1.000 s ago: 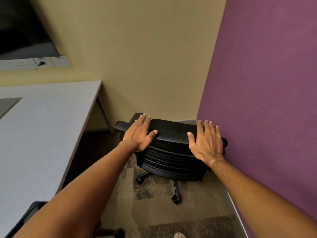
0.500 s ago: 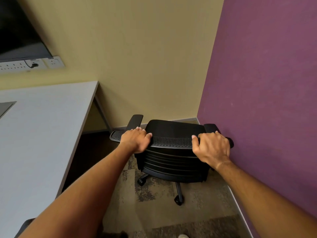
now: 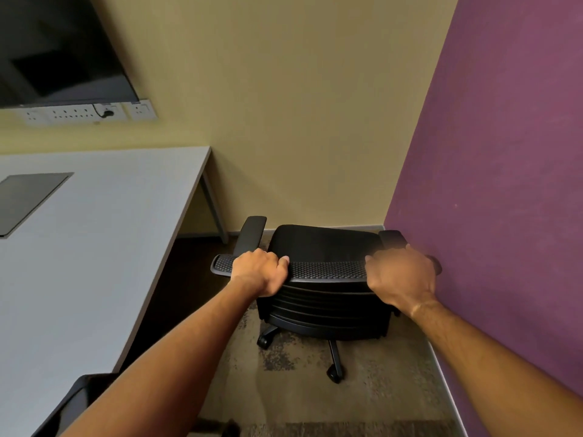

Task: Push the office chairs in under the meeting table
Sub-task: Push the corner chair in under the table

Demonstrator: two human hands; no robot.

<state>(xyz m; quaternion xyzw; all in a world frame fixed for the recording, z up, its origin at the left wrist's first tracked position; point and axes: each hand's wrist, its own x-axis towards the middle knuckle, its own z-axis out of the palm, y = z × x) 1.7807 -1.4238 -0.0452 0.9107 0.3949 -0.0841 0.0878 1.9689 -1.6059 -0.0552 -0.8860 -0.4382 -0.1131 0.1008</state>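
Note:
A black mesh-backed office chair (image 3: 325,269) on castors stands in the room's corner, its back toward me and its seat facing the yellow wall. My left hand (image 3: 258,271) is closed over the left part of the backrest's top edge. My right hand (image 3: 399,275) grips the right part of the same edge. The white meeting table (image 3: 94,247) fills the left side; its long edge runs to the chair's left, apart from it. The chair is beside the table, not under it.
A purple wall (image 3: 489,184) stands right against the chair's right armrest. The yellow wall (image 3: 284,121) lies just beyond the seat. A table leg (image 3: 214,209) stands near the left armrest. Another dark chair (image 3: 72,402) shows at the bottom left. Patterned carpet (image 3: 299,389) covers the floor.
Both hands went from lying flat with spread fingers on the backrest to curled tight around its top edge. The chair has turned slightly, so its seat and armrests now show.

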